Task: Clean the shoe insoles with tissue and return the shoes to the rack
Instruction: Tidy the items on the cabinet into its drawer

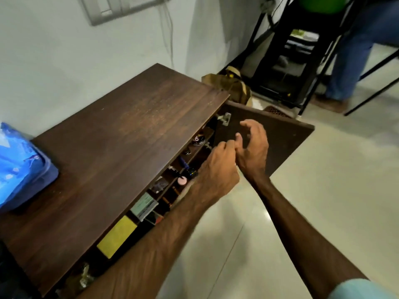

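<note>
Left hand (216,169), fingertips out of sight

Two arms in view, both bare from the wrist up; veins and tendons stand out along the left forearm (151,244) and across the back of the left hand (216,171). Right arm: edge of a pale blue-green sleeve (364,290) shows at the lower right corner, cloth plain, no print legible. Right hand (253,147) bare, fingers motion-blurred, so finer detail is not readable.

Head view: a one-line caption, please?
Left hand and right hand meet before the open cabinet door; blue tissue pack on the cabinet top.
</note>
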A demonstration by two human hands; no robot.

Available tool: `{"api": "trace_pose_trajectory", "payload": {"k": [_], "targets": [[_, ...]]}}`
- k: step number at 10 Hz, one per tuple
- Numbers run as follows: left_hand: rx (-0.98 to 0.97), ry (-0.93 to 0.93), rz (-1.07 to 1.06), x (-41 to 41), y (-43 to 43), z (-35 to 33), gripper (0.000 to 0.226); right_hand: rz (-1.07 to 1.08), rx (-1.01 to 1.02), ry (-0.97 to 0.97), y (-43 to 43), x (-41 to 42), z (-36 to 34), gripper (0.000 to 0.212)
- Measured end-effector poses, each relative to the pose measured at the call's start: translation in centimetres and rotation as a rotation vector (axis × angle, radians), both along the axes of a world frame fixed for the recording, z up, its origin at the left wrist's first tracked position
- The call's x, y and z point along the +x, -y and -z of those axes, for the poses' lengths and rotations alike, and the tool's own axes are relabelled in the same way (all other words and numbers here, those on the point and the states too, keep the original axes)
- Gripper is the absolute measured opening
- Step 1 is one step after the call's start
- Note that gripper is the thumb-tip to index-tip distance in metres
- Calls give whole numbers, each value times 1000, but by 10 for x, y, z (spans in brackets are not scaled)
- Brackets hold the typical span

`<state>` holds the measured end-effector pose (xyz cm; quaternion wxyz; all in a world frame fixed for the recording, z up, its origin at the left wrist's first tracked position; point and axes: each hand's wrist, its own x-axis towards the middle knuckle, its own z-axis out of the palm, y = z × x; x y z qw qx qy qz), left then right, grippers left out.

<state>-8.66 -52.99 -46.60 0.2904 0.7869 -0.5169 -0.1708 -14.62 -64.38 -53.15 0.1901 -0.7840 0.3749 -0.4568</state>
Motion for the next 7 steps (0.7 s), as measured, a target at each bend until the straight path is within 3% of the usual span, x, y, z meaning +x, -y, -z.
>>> {"api": "trace_pose_trajectory", "payload": {"k": [1,3,5,7], "targets": [[-41,-3,31,-14,22,-10,54,17,-14,-112,58,-15,-34,45],[5,39,83,-34,55,-36,51,135,129,-818,136,-48,-39,52],[60,32,68,-35,51,-25,47,108,82,-825,129,-59,-41,28],[94,-45,-8,-42,45,-17,46,109,249,-864,94,-61,-47,30]]}}
